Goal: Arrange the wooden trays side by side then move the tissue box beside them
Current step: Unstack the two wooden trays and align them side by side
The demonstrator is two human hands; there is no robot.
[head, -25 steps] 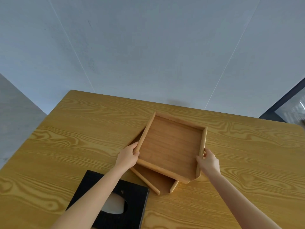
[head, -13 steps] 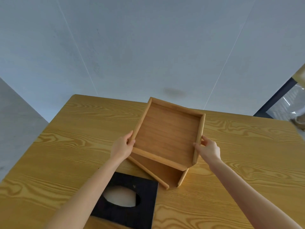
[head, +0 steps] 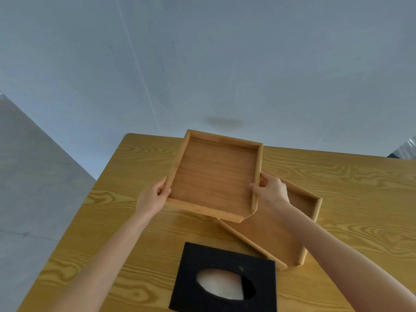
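I hold a square wooden tray (head: 213,176) lifted above the table, tilted with its far edge raised. My left hand (head: 153,198) grips its left rim and my right hand (head: 271,191) grips its right rim. A second wooden tray (head: 279,235) lies flat on the table (head: 349,188), below and to the right of the held one, partly hidden by my right arm. A black tissue box (head: 225,278) with an oval opening and white tissue inside sits at the near edge, between my forearms.
The table's far edge meets a pale grey floor or wall. Its left edge runs diagonally past my left arm. Bare wood lies to the left of the trays and on the far right.
The upper tray has come up off the lower one and shifted left. The lower tray now shows more on the right. The view has tilted, bringing the tissue box further into frame.
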